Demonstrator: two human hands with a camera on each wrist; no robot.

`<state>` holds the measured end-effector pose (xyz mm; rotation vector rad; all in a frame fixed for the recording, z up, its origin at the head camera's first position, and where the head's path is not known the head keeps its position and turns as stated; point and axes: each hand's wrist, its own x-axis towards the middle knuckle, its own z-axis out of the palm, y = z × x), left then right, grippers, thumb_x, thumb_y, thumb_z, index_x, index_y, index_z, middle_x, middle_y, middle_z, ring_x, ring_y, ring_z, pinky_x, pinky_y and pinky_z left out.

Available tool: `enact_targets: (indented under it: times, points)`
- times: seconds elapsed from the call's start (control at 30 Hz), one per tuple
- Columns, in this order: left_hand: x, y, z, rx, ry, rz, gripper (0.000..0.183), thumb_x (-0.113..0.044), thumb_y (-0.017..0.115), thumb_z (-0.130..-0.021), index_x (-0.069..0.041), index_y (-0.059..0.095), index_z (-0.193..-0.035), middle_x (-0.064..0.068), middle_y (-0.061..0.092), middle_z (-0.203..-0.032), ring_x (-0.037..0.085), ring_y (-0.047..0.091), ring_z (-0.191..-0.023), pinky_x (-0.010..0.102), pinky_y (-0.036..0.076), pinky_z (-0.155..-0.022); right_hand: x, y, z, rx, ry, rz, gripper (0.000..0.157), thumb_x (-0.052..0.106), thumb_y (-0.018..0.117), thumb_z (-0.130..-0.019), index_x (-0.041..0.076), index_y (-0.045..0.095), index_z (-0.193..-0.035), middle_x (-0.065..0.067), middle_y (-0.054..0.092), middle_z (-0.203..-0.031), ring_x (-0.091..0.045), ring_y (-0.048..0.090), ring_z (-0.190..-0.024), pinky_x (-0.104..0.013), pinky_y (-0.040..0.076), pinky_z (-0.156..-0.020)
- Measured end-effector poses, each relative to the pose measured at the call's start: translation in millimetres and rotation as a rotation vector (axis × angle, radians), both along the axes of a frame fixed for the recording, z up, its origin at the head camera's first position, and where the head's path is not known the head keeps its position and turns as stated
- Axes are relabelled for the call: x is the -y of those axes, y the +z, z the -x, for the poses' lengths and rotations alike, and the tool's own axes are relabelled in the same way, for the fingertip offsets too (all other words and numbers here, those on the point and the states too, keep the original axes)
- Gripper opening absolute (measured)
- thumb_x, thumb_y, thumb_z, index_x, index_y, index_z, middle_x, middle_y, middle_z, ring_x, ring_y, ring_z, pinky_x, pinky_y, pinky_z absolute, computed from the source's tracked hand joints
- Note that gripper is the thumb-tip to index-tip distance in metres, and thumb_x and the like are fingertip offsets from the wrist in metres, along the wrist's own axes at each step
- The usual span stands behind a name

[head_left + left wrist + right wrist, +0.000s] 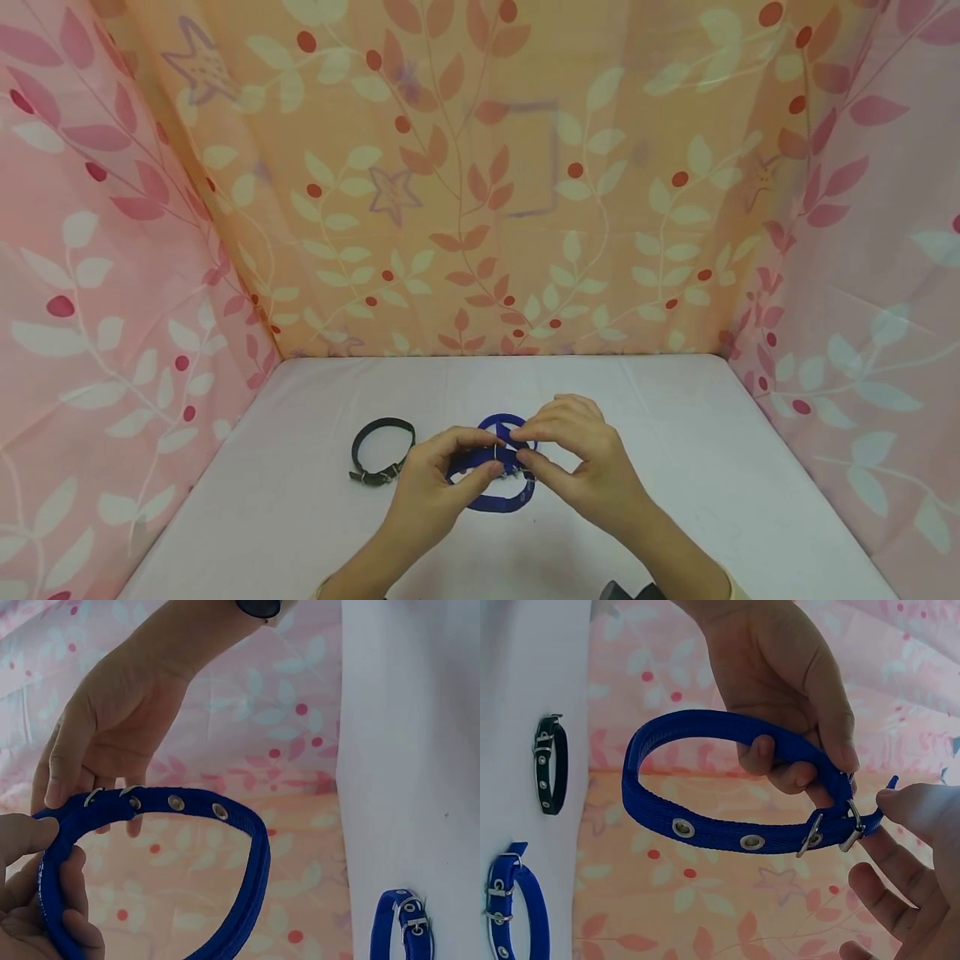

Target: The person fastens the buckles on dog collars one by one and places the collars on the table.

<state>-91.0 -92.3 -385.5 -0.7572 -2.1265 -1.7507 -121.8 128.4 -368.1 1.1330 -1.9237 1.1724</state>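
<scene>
Both hands hold a blue collar with metal eyelets and a buckle, raised over the table. My left hand grips its strap beside the buckle, thumb on one side and fingers curled inside the loop. With thumb and fingers, my right hand pinches the short strap end sticking out past the buckle. The loop hangs down from the hands in the head view. A second blue collar, buckled into a ring, stands on the table behind them, partly hidden by the hands.
To the left of the hands, a black collar with a metal buckle stands on the white tabletop. Floral curtains enclose the table at the back and both sides. A dark object shows at the bottom edge near the right forearm.
</scene>
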Motion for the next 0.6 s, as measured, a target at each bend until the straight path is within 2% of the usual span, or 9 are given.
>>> enact_targets:
  times: [0.17, 0.37, 0.6]
  points:
    - [0.6, 2.4, -1.6, -0.012, 0.039, 0.007, 0.023, -0.016, 0.079, -0.091, -0.016, 0.074, -0.114, 0.0, 0.074, -0.107, 0.017, 0.074, -0.099, 0.03, 0.061, -0.081, -2.0, 1.1, 1.8, -0.031, -0.015, -0.01, 0.038, 0.0, 0.087, -0.076, 0.021, 0.078, -0.107, 0.009, 0.074, -0.097, -0.011, 0.065, -0.094, -0.035, 0.034, -0.116]
    - [1.9, 3.9, -1.7, -0.013, 0.058, 0.002, 0.024, -0.016, 0.08, -0.09, -0.015, 0.076, -0.114, -0.001, 0.073, -0.104, 0.016, 0.073, -0.095, 0.03, 0.062, -0.079, -4.1, 3.1, 3.2, -0.05, -0.006, -0.019, 0.036, -0.001, 0.085, -0.076, 0.02, 0.079, -0.104, 0.009, 0.073, -0.097, -0.011, 0.064, -0.094, -0.04, 0.038, -0.111]
    - [3.2, 3.5, -1.6, -0.034, 0.067, -0.018, 0.024, -0.014, 0.081, -0.089, -0.016, 0.077, -0.113, -0.001, 0.074, -0.103, 0.017, 0.073, -0.094, 0.032, 0.062, -0.079, -4.8, 5.1, 3.5, -0.048, 0.011, -0.033, 0.035, -0.001, 0.083, -0.076, 0.022, 0.08, -0.102, 0.012, 0.072, -0.096, -0.011, 0.063, -0.095, -0.035, 0.038, -0.108]
